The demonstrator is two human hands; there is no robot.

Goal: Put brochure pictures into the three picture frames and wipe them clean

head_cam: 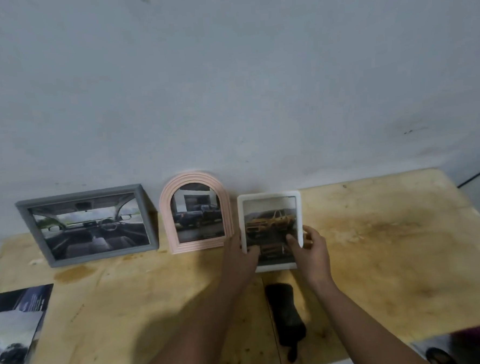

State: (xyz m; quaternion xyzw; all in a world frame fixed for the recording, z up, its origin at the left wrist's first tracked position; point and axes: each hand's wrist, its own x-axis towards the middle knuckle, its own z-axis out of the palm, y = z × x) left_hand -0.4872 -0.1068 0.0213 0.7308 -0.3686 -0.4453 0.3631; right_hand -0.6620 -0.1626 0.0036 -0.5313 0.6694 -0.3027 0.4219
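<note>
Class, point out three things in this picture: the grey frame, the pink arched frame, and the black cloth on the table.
grey frame [148,215]: head view, on its right-hand border.
pink arched frame [166,214]: head view, on its left ribbed border.
black cloth [285,314]: head view, on the middle of the bundle.

Three frames [198,212] rowed against wall [227,84]; cloth [286,317] before.

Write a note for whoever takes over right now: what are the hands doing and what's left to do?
Left hand and right hand: both hold the white frame by its lower edges, thumbs on the front.
Grey frame and pink frame lean on the wall, pictures in.
White frame has a yellow truck picture in and is not set down yet.
Black cloth lies on the table below the hands.
Left: stand the white frame by the wall. Whether the frames are wiped I cannot tell.
</note>
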